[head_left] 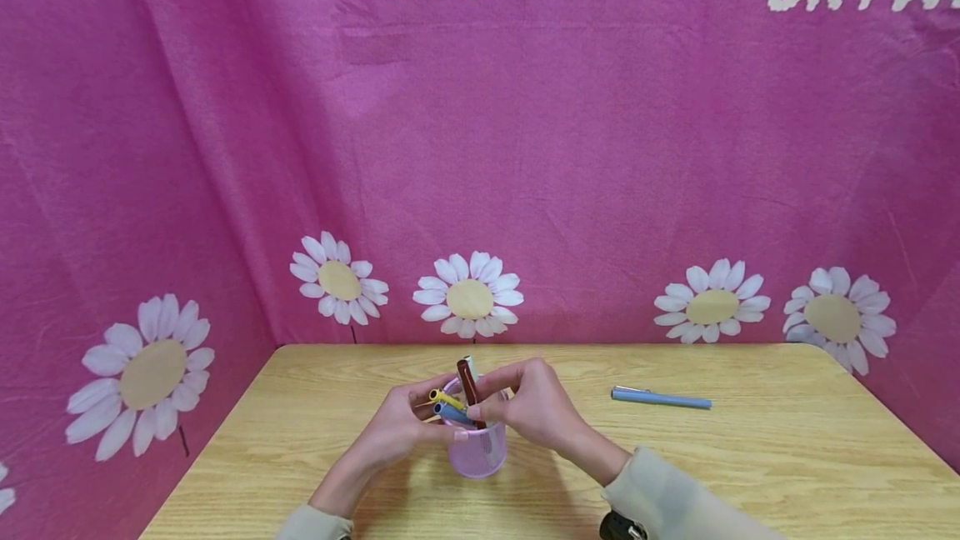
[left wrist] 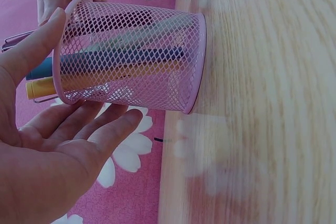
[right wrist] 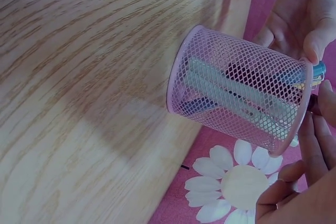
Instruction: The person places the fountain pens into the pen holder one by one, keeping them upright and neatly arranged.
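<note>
A pink mesh pen cup (head_left: 477, 458) stands upright on the table with several pens in it. My left hand (head_left: 396, 425) holds the cup at its rim (left wrist: 59, 59), thumb on the near side and fingers curved round the other. Between thumb and fingers, my right hand (head_left: 534, 408) pinches a dark red pen (head_left: 467, 375) that leans in the cup. Beside it a yellow pen (head_left: 446, 397) and a blue pen (head_left: 452, 413) tilt to the left over the rim. A pale green item (right wrist: 231, 90) shows through the mesh in the right wrist view.
Another blue pen (head_left: 662, 399) lies on the wooden table (head_left: 750, 473) to the right of the cup. A pink cloth (head_left: 570, 148) with daisies and lettering hangs behind the table and along its left side.
</note>
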Available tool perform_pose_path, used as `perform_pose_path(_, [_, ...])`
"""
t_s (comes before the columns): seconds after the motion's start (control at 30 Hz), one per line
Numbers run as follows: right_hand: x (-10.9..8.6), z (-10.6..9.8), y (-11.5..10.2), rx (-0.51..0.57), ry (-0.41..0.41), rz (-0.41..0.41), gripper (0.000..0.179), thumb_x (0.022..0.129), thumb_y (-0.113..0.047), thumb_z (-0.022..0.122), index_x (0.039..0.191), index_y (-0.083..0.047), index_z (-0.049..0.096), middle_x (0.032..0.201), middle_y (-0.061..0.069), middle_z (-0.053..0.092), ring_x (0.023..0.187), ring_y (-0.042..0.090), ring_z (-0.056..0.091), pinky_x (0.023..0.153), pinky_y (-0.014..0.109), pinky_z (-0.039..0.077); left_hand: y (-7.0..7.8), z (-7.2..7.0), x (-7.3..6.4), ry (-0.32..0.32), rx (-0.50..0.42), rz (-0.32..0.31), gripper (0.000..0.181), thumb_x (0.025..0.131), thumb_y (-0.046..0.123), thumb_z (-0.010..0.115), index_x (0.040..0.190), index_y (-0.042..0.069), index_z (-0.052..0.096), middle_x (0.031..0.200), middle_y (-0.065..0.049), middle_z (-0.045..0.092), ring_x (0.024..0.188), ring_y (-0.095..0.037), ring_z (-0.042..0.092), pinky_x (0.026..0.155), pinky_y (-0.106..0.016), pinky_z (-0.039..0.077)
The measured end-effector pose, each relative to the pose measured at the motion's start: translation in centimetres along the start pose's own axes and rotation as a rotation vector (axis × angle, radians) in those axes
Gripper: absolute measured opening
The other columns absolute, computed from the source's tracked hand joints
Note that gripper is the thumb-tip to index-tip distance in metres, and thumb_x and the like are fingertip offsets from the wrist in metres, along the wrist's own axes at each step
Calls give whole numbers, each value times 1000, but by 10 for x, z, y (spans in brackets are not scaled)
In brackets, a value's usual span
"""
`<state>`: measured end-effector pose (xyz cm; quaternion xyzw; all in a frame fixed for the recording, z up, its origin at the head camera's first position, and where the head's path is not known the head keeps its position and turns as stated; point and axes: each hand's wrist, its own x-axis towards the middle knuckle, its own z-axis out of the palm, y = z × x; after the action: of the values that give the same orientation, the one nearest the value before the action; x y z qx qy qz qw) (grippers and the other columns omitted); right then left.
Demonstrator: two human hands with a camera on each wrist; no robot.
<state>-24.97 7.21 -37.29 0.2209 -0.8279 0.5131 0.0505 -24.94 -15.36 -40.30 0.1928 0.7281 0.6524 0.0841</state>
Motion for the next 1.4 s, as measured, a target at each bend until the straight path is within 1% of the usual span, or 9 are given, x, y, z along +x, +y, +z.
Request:
perform_pose_path(0.2, [0, 2, 2, -49, 6, -8, 14, 78, -16, 94, 88, -14, 85, 90, -3, 80, 81, 18, 61, 62, 25, 46, -1, 0, -1, -2, 9, 7, 79, 82, -2, 85, 152, -9, 48, 147, -26, 57, 132, -44, 57, 111, -48, 48])
perform_pose_path(0.37, [-1, -1, 3, -92, 21, -27, 14, 78, -16, 94, 89, -15, 86, 96, -5, 80, 91, 14, 65, 71, 25, 50, -1, 0, 0, 6, 8, 12, 77, 82, -2, 85, 150, -9, 51, 146, -25, 59, 131, -42, 59, 113, -50, 46])
perform_pose_path(0.53, [-4, -10, 1, -103, 25, -53, 14, 80, -14, 93, 92, -13, 85, 90, -7, 79, 95, 17, 68, 74, 30, 54, -1, 0, 1, 12, 14, 15, 74, 81, -3, 85, 148, -9, 53, 148, -25, 57, 132, -43, 58, 115, -53, 42])
perform_pose_path(0.7, [-10, -23, 3, -163, 25, -58, 13, 80, -17, 93, 90, -15, 84, 85, -13, 76, 87, 10, 63, 73, 28, 49, -1, 0, 1, 18, 17, 12, 75, 81, -4, 85, 148, -10, 53, 148, -26, 56, 132, -44, 57, 115, -53, 42])
perform_pose_path(0.8, [-14, -32, 5, -207, 22, -61, 12, 81, -18, 93, 89, -17, 84, 84, -15, 75, 83, 10, 60, 69, 27, 44, -1, 0, 0, 22, 21, 7, 77, 80, -4, 86, 149, -10, 51, 149, -27, 55, 132, -46, 57, 114, -51, 44])
perform_pose_path(0.9, [-19, -43, 9, -239, 20, -54, 13, 81, -19, 93, 89, -18, 83, 84, -14, 74, 83, 11, 59, 68, 28, 44, 0, -1, -1, 25, 26, 5, 79, 80, -4, 86, 150, -10, 50, 149, -28, 55, 131, -45, 58, 112, -48, 47])
perform_pose_path(1.13, [-30, -70, 21, -292, 15, -21, 13, 82, -22, 92, 91, -22, 83, 89, -12, 76, 94, 16, 64, 77, 34, 49, 1, -2, 0, 23, 23, -2, 79, 81, -5, 86, 151, -10, 49, 147, -28, 56, 126, -39, 62, 105, -43, 54])
perform_pose_path(1.33, [-40, -88, 30, -327, -24, -28, 13, 82, -23, 92, 91, -21, 82, 92, -11, 76, 100, 18, 67, 82, 41, 51, 1, 0, 0, 31, 40, -14, 79, 80, -3, 87, 150, -7, 52, 150, -27, 54, 132, -46, 57, 112, -50, 47])
perform_pose_path(1.4, [-43, -93, 33, -342, -30, -20, 13, 82, -23, 92, 91, -21, 82, 93, -10, 76, 99, 18, 66, 82, 40, 51, 1, 0, 1, 33, 40, -14, 79, 80, -3, 87, 150, -7, 52, 150, -27, 54, 132, -46, 57, 113, -50, 46])
